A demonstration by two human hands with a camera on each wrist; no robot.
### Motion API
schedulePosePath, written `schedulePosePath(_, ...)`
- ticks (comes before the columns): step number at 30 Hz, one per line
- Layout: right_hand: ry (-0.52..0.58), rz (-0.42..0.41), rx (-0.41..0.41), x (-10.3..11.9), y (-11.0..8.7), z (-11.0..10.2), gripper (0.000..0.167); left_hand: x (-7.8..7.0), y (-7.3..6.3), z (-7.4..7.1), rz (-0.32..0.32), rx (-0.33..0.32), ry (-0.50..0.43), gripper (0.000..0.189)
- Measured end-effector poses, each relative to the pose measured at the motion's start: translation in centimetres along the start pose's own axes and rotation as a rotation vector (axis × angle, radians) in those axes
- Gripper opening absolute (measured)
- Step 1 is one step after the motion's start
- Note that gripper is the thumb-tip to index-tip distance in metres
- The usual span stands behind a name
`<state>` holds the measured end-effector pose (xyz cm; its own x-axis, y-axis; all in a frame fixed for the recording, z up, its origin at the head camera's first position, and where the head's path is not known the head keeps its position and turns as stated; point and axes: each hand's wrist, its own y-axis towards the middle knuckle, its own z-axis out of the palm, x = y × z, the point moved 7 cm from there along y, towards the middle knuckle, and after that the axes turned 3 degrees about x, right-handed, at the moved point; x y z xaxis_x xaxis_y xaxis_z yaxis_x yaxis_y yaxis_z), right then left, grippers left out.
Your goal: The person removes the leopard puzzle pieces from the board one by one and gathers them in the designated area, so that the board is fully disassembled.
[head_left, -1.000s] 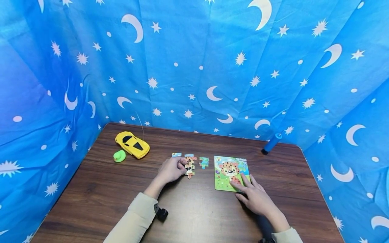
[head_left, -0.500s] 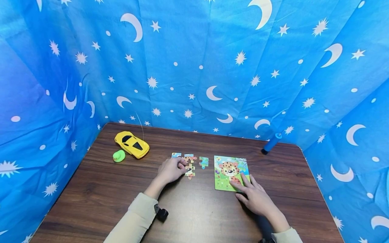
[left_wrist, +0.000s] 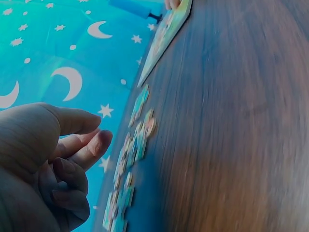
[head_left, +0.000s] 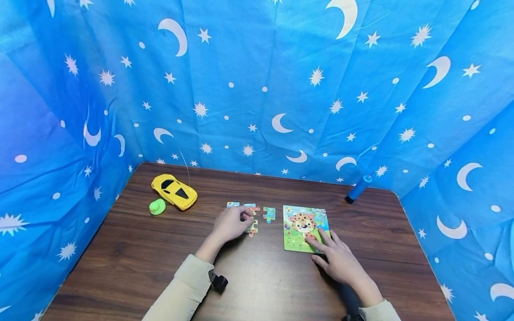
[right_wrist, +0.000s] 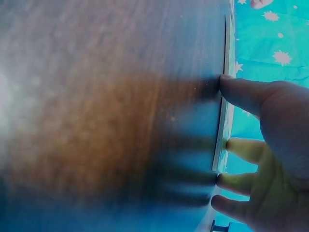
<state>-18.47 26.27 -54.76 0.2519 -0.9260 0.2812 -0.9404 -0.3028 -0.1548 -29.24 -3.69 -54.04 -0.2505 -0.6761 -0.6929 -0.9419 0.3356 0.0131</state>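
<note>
My left hand hovers over a group of cardboard jigsaw pieces left of the table's middle. In the left wrist view its thumb and forefinger stand apart with nothing between them, and the other fingers curl loosely. It partly hides the lower jigsaw pieces in the head view. Just right of the group lies a separate blue-green jigsaw piece. My right hand rests, fingers spread, on the lower right corner of a leopard picture board; in the right wrist view its thumb lies at the board's edge.
A yellow toy car and a green toy duck stand at the back left of the brown wooden table. A blue pump-like tube lies at the back right. Star-and-moon cloth hangs around the table.
My left hand has come off the jigsaw pieces and shifted slightly right, covering more of the lower pieces. My right hand has stayed on the picture board.
</note>
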Motion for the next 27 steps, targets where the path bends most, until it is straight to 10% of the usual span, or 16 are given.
schedulePosePath(27, -0.104, 0.075, 0.008, 0.6, -2.1, 1.1, 0.058, -9.4, 3.7, 9.4, 0.156, 0.209, -0.036, 0.019)
